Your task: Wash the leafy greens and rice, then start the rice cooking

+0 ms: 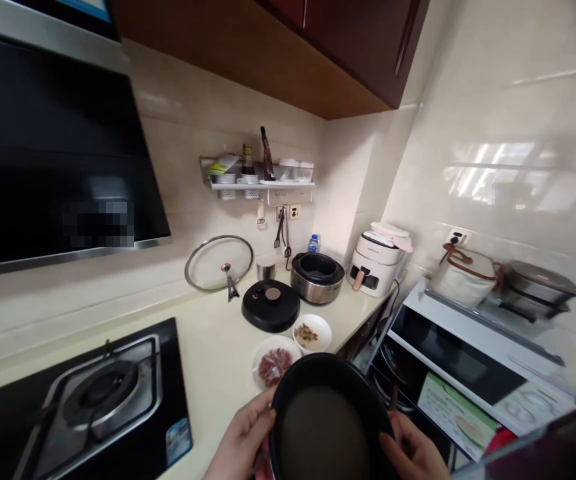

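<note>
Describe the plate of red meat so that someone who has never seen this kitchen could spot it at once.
From the gas hob on the pale counter, look right to the black pot that the left hand and right hand hold. The plate sits just beyond its rim, left of a white bowl. It alone holds dark red pieces; the bowl's contents are brownish.

The black round inner pot (325,413) is held between the left hand (243,440) and the right hand (413,453). Behind it on the cream counter (218,333) lie a white plate of meat (274,363), a white bowl (312,332), a black round lid (271,305) and a steel cooker body (317,277). The steel gas hob (103,393) lies to the left.
</note>
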